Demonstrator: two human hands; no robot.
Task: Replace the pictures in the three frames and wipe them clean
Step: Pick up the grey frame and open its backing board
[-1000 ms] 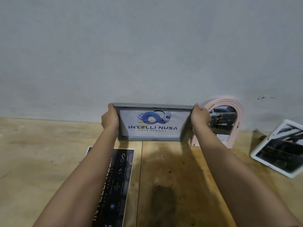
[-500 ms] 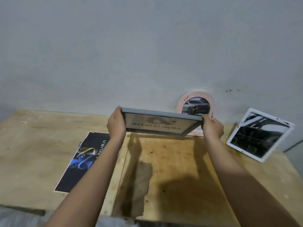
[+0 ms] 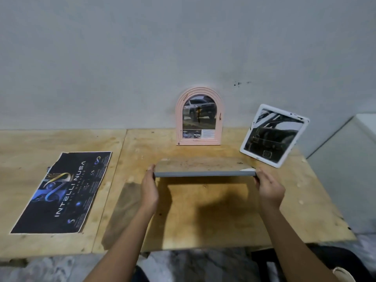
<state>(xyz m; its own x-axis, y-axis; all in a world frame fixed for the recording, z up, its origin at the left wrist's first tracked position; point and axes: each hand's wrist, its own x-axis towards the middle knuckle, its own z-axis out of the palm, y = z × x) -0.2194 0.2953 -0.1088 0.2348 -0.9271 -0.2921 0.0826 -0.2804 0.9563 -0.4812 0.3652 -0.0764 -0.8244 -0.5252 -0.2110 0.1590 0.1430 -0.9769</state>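
holding a grey frame (image 3: pixel 204 173) level above a plywood table (image 3: pixel 203 220), a person grips its two short ends, the left hand (image 3: pixel 150 189) clasped on the left end and the right hand (image 3: pixel 269 190) clasped on the right end. the frame is turned back-up, with its brown backing board on top and its grey edge toward the person, and its shadow falls on the wood below. it hides a strip of table in front of a pink arched frame (image 3: pixel 199 119), which stands upright against the wall (image 3: pixel 142 58) just beyond the grey frame and holds a car picture. beyond the grey frame's right end a white frame (image 3: pixel 273 136) leans tilted with a dark picture in it. well to the left of the grey frame a dark poster (image 3: pixel 63 192) reading "intelli nusa" lies flat on the table. a dark stain (image 3: pixel 122 212) marks the wood below the grey frame's left end. far to its right stands a pale cabinet (image 3: pixel 345 169).
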